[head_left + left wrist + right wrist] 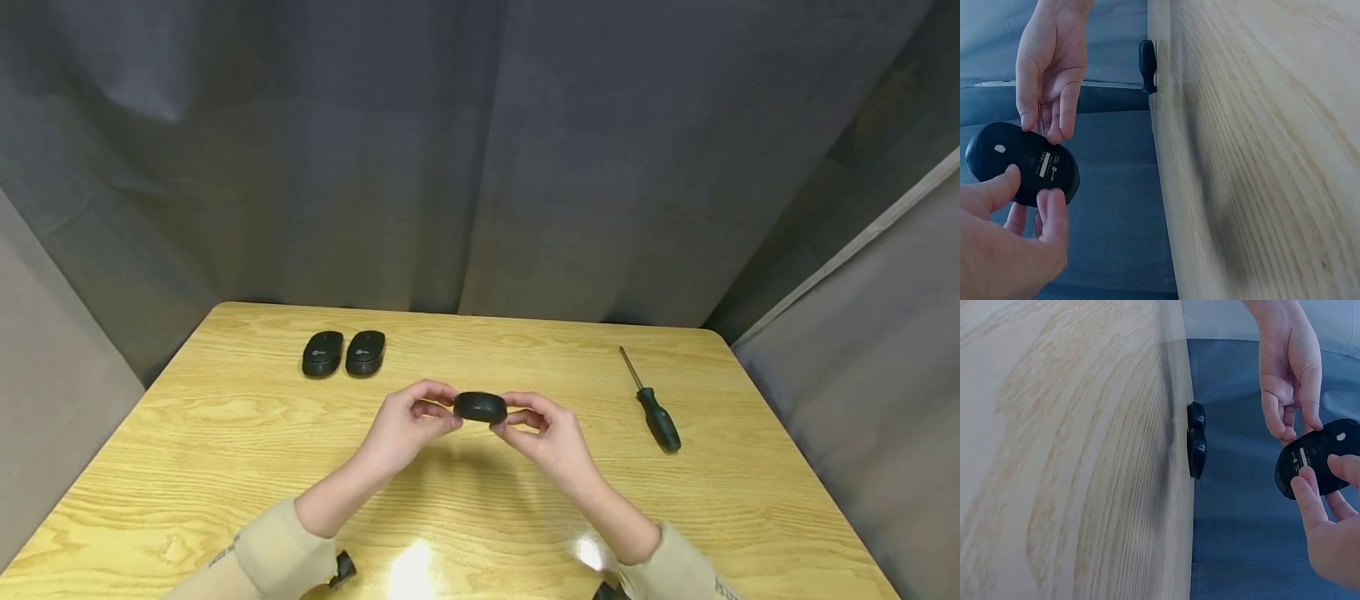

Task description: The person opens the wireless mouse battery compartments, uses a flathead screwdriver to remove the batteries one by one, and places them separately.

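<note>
A black computer mouse (480, 407) is held above the middle of the table between both hands. My left hand (408, 423) pinches its left end with thumb and fingers, and my right hand (547, 433) pinches its right end. In the left wrist view the underside of the mouse (1029, 164) shows, with a pale oval sensor spot and a small printed label. The same underside of the mouse (1319, 456) faces the right wrist camera. From the head view only an edge of the mouse is visible; its top is hidden.
Two more black mice (322, 354) (365, 353) lie side by side at the back left of the wooden table (255, 433). A screwdriver (658, 417) with a dark green handle lies on the right. Grey curtains (480, 167) hang behind the table.
</note>
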The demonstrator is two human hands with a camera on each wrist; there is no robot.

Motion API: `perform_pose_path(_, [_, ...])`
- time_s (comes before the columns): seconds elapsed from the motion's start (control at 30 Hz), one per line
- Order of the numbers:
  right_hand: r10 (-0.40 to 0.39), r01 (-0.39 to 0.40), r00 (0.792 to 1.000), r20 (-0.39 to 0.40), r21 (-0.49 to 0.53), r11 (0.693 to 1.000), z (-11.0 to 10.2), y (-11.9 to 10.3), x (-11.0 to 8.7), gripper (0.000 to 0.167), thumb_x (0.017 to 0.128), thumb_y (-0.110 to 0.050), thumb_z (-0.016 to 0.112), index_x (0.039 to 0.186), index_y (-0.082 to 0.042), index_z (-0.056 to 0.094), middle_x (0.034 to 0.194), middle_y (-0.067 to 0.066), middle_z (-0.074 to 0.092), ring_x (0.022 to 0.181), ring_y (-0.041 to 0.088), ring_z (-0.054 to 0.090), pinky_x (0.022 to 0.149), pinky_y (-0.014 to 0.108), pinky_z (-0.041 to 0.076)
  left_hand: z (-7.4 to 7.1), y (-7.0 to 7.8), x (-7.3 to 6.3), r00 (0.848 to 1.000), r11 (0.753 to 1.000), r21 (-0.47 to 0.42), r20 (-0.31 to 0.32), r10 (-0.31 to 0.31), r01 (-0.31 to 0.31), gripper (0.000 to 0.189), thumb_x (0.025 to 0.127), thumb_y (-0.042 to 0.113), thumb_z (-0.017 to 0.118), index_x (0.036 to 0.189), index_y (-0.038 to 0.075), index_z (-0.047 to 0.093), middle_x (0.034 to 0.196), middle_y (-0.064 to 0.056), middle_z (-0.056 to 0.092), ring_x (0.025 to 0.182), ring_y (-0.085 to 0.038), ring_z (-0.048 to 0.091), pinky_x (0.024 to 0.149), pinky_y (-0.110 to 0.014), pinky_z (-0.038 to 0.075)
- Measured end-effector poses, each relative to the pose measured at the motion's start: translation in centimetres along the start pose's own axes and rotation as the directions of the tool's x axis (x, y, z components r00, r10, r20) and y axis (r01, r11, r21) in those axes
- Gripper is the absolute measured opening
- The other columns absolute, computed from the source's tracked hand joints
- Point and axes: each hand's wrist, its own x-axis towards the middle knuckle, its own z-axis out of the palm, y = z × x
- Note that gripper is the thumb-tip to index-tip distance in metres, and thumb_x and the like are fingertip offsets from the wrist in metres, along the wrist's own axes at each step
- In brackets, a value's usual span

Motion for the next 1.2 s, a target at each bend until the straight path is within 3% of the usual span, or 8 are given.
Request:
perform_pose_path(0.23, [0.044,-0.044,0.999,-0.006,-0.008,0.999,-0.05,-0.18,-0.15,0.033,0.081,-0.013,0.074,0.112,-0.005,0.064,0.110,0.013,0.064,0.086,0.021,0.067,0.072,0.028,0.058,-0.02,-0.45,-0.08,1.000,0.998,0.056,0.012,0.007,-0.008,0.025,0.080,0.015,0.075,0.102,0.009,0.066,0.100,-0.005,0.065,0.091,-0.018,0.063,0.076,-0.028,0.056])
perform_pose_path(0.4, [0.071,-0.072,0.996,-0.050,-0.018,0.997,0.11,-0.35,-0.07,0.033,0.081,-0.010,0.074,0.111,-0.004,0.064,0.103,0.013,0.064,0.086,0.021,0.063,0.064,0.032,0.059,-0.01,-0.56,0.02,1.000,0.997,0.083,0.023,0.008,-0.010,0.025,0.081,0.019,0.075,0.101,0.009,0.066,0.096,-0.004,0.067,0.088,-0.016,0.063,0.075,-0.027,0.055])
perform_pose_path(0.5, [0.101,-0.103,0.992,-0.073,-0.026,0.994,0.14,-0.48,0.01,0.035,0.080,-0.011,0.075,0.113,-0.007,0.064,0.099,0.012,0.067,0.088,0.018,0.064,0.067,0.029,0.059,0.04,-0.45,0.10,1.000,0.996,0.087,0.020,0.003,-0.005,0.025,0.081,0.020,0.075,0.102,0.008,0.066,0.094,-0.004,0.067,0.086,-0.016,0.063,0.075,-0.027,0.055])
perform_pose_path(0.77, [0.158,-0.152,0.986,-0.047,0.109,0.982,0.07,-0.58,0.12,0.047,0.080,-0.001,0.072,0.123,-0.004,0.056,0.106,0.022,0.067,0.081,0.019,0.069,0.069,0.034,0.060,0.21,-0.46,0.35,0.999,1.000,0.005,0.047,-0.011,0.011,0.035,0.083,0.015,0.073,0.114,0.003,0.061,0.094,-0.012,0.066,0.081,-0.018,0.064,0.071,-0.037,0.059])
perform_pose_path(0.93, [0.181,-0.174,0.983,-0.030,0.159,0.972,0.00,-0.60,0.11,0.050,0.080,0.000,0.072,0.126,-0.006,0.053,0.108,0.024,0.064,0.080,0.025,0.070,0.068,0.039,0.060,0.27,-0.44,0.41,0.998,0.999,-0.045,0.059,-0.022,0.024,0.039,0.085,0.014,0.071,0.120,0.004,0.058,0.096,-0.014,0.065,0.079,-0.018,0.066,0.069,-0.035,0.059])
perform_pose_path(1.2, [0.242,-0.234,0.970,-0.021,0.186,0.954,0.02,-0.51,0.31,0.050,0.081,-0.002,0.072,0.127,-0.007,0.053,0.106,0.024,0.063,0.080,0.029,0.070,0.068,0.040,0.059,0.21,-0.47,0.37,0.997,0.999,-0.032,0.076,-0.031,0.034,0.039,0.087,0.017,0.068,0.123,0.006,0.057,0.098,-0.015,0.066,0.080,-0.018,0.067,0.070,-0.036,0.059])
